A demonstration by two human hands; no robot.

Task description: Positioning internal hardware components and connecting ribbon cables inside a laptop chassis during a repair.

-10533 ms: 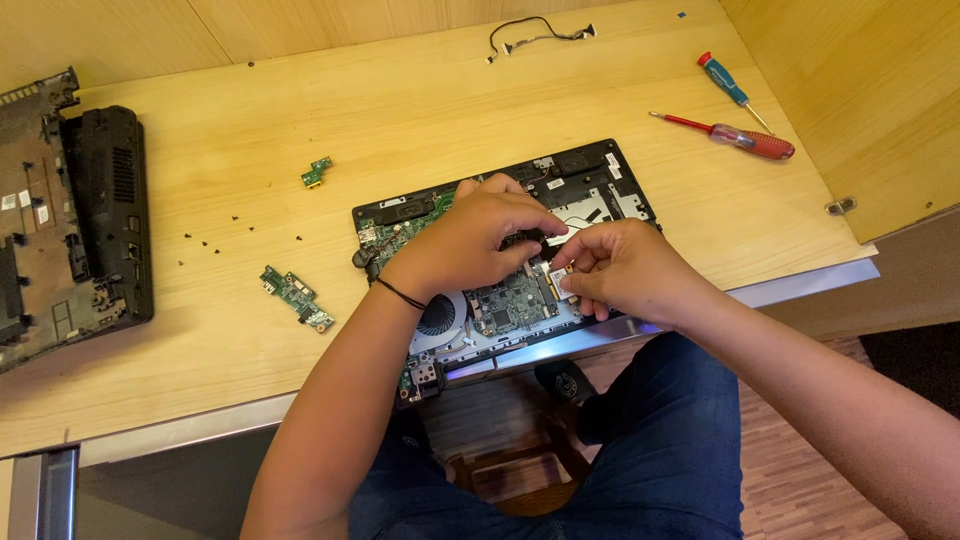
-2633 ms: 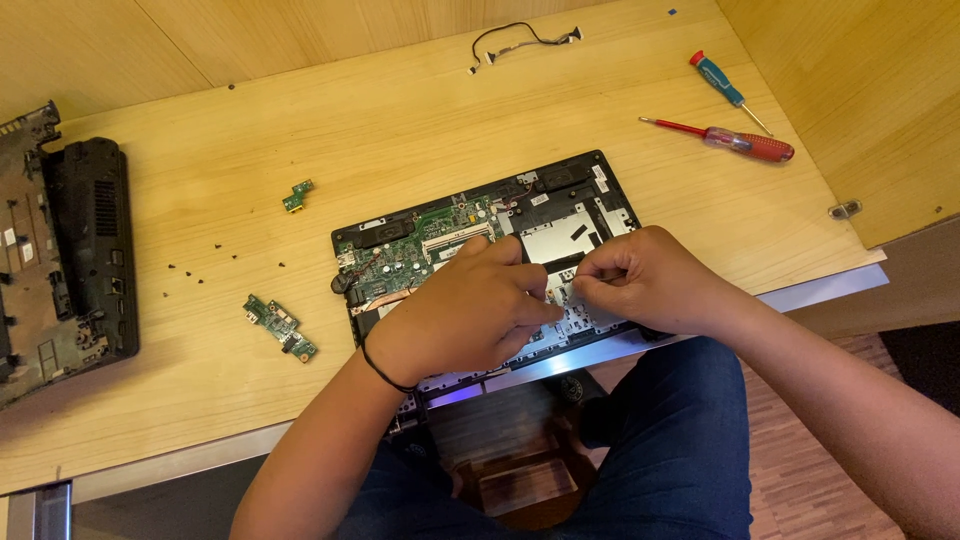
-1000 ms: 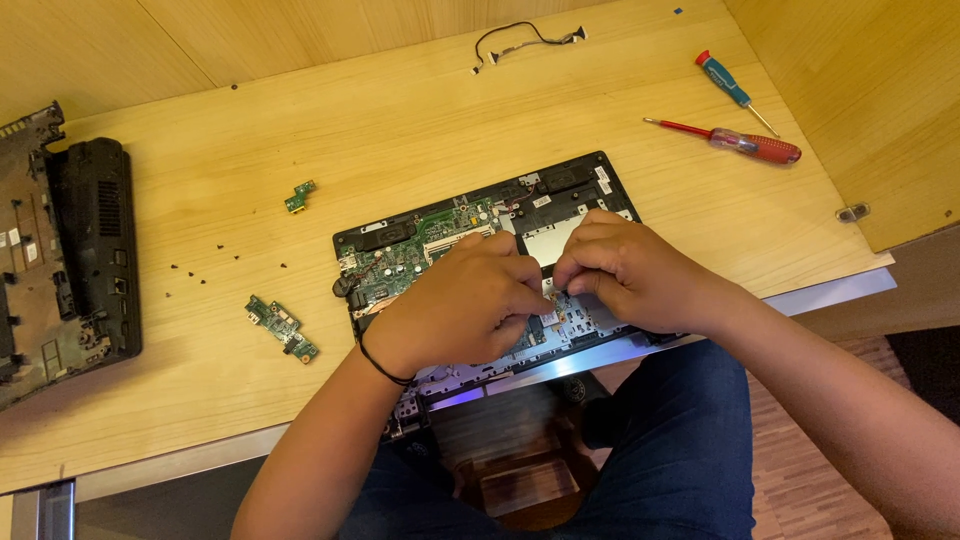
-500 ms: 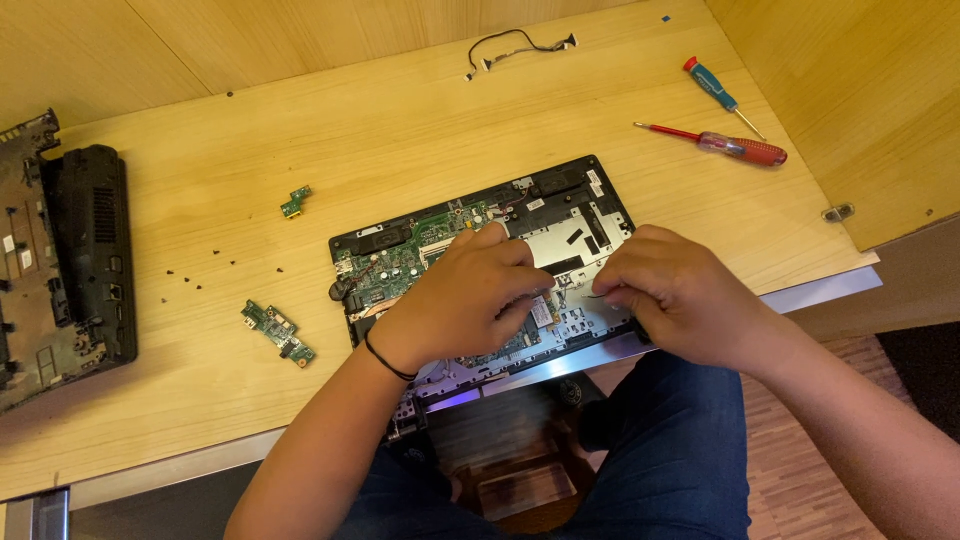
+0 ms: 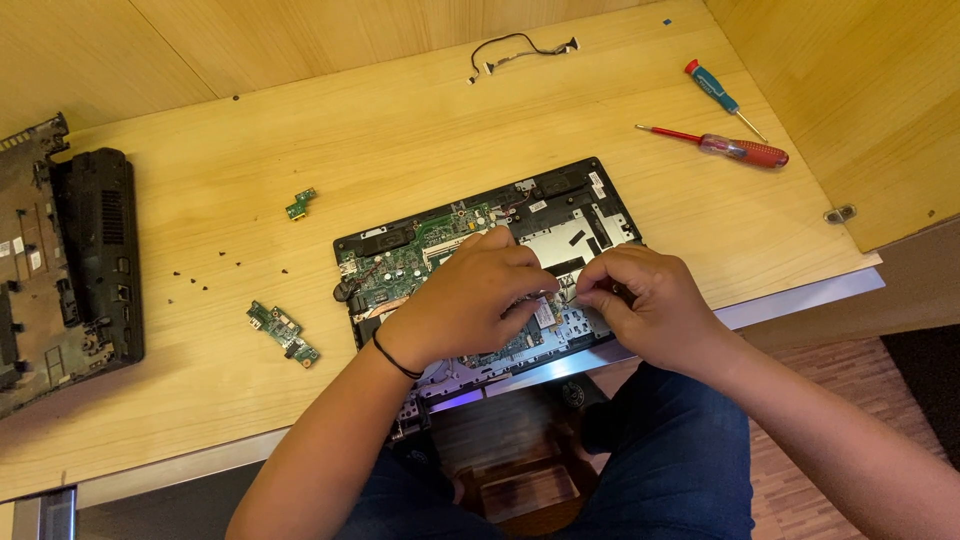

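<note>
The opened black laptop base with its green circuit board lies at the wooden table's near edge. At its one o'clock lie two screwdrivers; at twelve, a thin black cable; at nine, two small green circuit boards and a dismantled black laptop shell.

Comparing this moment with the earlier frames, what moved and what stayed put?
Both hands shifted over the opened laptop: the left hand slid from its upper left toward the near middle, and the right hand now pinches at a spot beside it. What it grips is hidden. The two screwdrivers, loose cable, small green boards and dismantled casing stayed put.
</note>
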